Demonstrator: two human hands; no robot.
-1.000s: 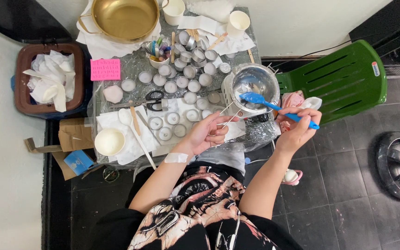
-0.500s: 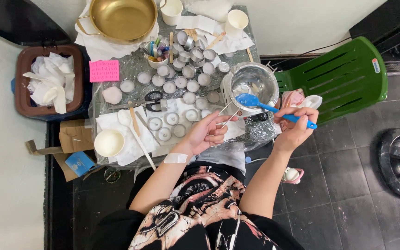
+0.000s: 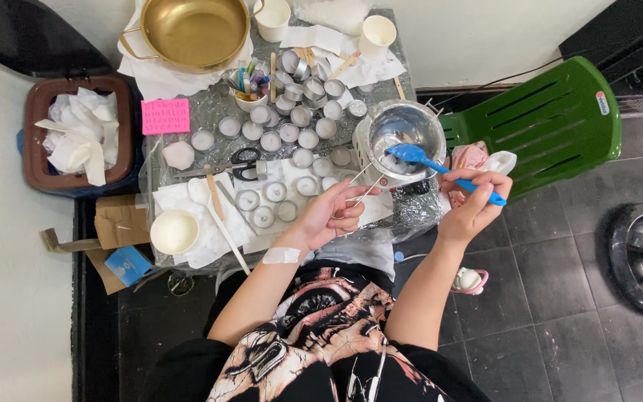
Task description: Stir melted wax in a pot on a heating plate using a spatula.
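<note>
My right hand [image 3: 475, 204] grips the handle of a blue spatula [image 3: 426, 161], whose blade rests inside a shiny metal melting pot [image 3: 405, 130] at the table's right edge. My left hand [image 3: 333, 213] pinches a few thin white candle wicks [image 3: 365, 184] that point up toward the pot. Just left of that hand lie small round tealight cups [image 3: 274, 193] filled with white wax, on white paper.
More tealight cups [image 3: 301, 112] crowd the foil-covered table. A brass pan [image 3: 195, 28] sits at the back, scissors [image 3: 241, 162], a pink mould [image 3: 165, 116] and a white bowl [image 3: 174, 231] at left. A brown bin [image 3: 82, 130] stands left, a green chair [image 3: 545, 123] right.
The spatula blade has shifted slightly inside the pot as my right hand stirs. My left hand stays in place with the wicks.
</note>
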